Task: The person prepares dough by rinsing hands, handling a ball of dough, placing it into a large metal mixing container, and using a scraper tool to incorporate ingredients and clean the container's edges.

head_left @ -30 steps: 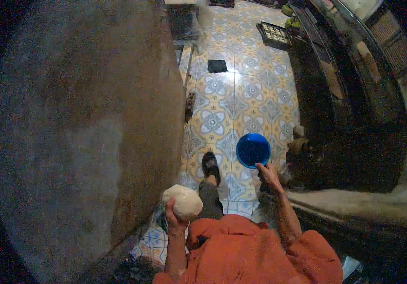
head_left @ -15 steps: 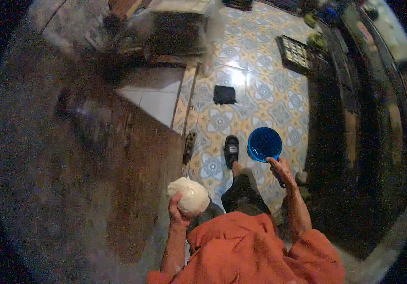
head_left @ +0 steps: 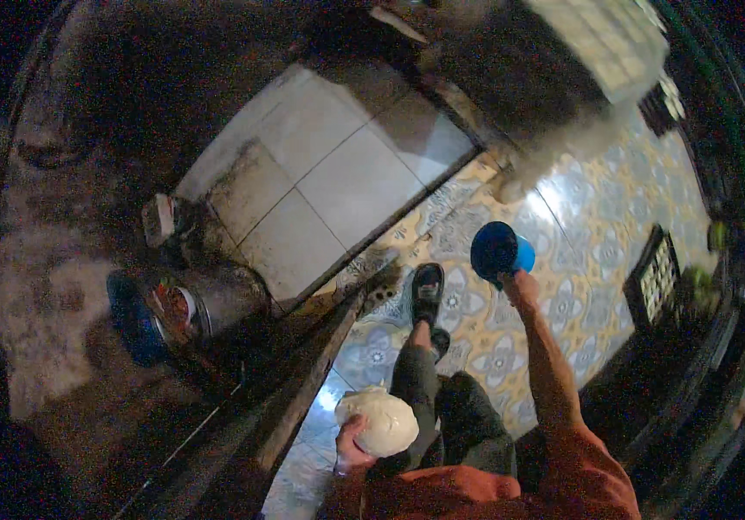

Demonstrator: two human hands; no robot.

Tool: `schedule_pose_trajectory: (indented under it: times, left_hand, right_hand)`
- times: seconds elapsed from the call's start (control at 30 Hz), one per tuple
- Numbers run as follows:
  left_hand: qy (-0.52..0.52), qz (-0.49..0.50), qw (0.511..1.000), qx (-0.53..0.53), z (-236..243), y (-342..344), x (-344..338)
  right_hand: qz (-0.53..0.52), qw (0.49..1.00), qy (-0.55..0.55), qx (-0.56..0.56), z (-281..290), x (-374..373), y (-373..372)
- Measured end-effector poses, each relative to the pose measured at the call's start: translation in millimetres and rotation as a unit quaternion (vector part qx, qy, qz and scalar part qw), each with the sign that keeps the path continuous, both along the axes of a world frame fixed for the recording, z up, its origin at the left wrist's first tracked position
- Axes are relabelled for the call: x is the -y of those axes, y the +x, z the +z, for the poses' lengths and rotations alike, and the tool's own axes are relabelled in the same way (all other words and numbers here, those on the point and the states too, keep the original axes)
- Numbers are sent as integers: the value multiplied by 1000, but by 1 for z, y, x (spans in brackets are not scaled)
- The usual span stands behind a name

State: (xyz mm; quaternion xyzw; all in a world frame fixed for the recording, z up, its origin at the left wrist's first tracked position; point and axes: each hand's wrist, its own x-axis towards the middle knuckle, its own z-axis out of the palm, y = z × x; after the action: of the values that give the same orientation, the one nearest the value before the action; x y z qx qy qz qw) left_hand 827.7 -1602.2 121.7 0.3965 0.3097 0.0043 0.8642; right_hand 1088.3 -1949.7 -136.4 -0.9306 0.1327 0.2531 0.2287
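Note:
In my left hand [head_left: 354, 444] rests a large pale rounded lump that looks like dough [head_left: 381, 421], the fingers wrapped round its near left side. It is held low, close in front of my body. My right hand [head_left: 518, 288] grips the handle of a blue saucepan-shaped dipper [head_left: 497, 251] out ahead on the right, above the patterned floor. The dipper is tipped so that its dark inside faces left and up. Its handle is mostly hidden by my fingers, and whatever it may contain is too dark to make out.
Pale plain tiles [head_left: 338, 186] lie ahead left, bordered by a dark edge. Left stand a metal bin [head_left: 229, 299] and a blue tub [head_left: 132, 316]. A wooden beam [head_left: 329, 373] runs close by my left side. On the right floor sits a dark tray of pale pieces [head_left: 657, 282].
My view has swung left, bringing the plain tiles and the bin into sight. My feet have shifted. The dipper has tilted over, while both hands keep their hold.

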Motion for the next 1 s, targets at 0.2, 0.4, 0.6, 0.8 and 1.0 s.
schedule_pose_trajectory:
  times: [0.2, 0.4, 0.6, 0.8, 1.0]
  left_hand:
    - [-122, 114, 970, -176, -42, 84, 21]
    - [-126, 226, 938, -231, -56, 150, 24]
    - [-143, 312, 916, -208, -74, 234, 34]
    - [-156, 376, 902, -146, -71, 291, 23]
    - [-179, 414, 885, -115, -83, 333, 14]
  right_hand:
    - [174, 982, -55, 50, -120, -142, 165]
    - [233, 971, 26, 38, -103, -266, 261]
    - [195, 913, 357, -29, -75, -205, 361]
    - [53, 921, 357, -147, 46, -165, 354]
    - [93, 941, 263, -192, 132, -83, 359]
